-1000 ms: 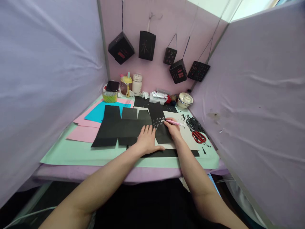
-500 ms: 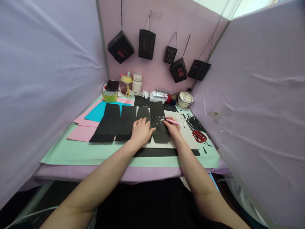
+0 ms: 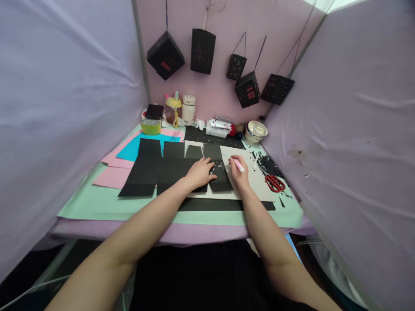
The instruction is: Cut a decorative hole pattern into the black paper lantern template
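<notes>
A large black paper sheet (image 3: 171,170) with slits between its flaps lies over a pale board (image 3: 259,185). My left hand (image 3: 200,172) rests on the sheet with its fingers spread, beside small cut-outs in the right panel. Just right of the sheet, above the board, my right hand (image 3: 239,171) is closed around a pink pen-like tool (image 3: 239,165). The tip of the tool is too small to make out. Red-handled scissors (image 3: 275,183) lie to the right of my right hand, near a pile of black paper scraps (image 3: 267,164).
Pink paper (image 3: 112,177) and blue paper (image 3: 129,150) lie at the left. A white bottle (image 3: 188,110), a clear box of pens (image 3: 218,128) and a round bowl (image 3: 256,131) stand at the back. Black paper boxes (image 3: 202,51) hang above. Fabric walls enclose the sides.
My right hand has drawn back from the cut-outs to the right with the pink tool. My left hand has slid right toward them, and the black sheet's right panel lies flatter.
</notes>
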Tool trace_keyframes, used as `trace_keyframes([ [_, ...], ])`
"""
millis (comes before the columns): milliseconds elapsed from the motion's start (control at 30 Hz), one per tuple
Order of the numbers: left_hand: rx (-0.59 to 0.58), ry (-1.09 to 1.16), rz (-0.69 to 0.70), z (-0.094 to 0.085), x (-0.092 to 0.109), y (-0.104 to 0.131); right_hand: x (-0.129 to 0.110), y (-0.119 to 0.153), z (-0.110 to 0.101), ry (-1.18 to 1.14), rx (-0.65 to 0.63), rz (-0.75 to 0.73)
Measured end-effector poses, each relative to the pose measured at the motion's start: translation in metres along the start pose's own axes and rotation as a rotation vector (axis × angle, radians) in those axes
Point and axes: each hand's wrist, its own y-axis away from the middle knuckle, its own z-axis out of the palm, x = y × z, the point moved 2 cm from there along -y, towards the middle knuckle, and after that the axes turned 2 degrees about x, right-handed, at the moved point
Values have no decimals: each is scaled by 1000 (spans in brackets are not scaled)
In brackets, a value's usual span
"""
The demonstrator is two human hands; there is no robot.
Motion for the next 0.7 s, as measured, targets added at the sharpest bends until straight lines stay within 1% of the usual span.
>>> trace_keyframes([
  [33,-27,-4,-5,5,-1,1,-2,0,-1,8,43,-31],
  [67,-48,-6,-11,9,-2,2,-4,0,-1,3,48,-42],
  [100,-60,-6,-17,11,-3,3,-5,0,0,-16,20,-30],
  [133,-65,-6,-21,12,-4,4,-5,1,3,-48,-34,7],
  [200,-61,-4,-22,13,-5,6,-4,3,9,-140,-162,116],
  [233,-56,-3,-21,13,-5,6,-3,5,13,-186,-205,162],
  [300,-45,0,-21,13,-5,6,-3,9,17,-235,-239,209],
  [367,-36,4,-23,13,-5,5,-4,12,20,-216,-252,213],
  [533,-27,19,-15,15,-6,5,-11,14,22,-85,-284,199],
  [700,-21,20,-9,16,-7,4,-10,13,25,-33,-296,216],
])
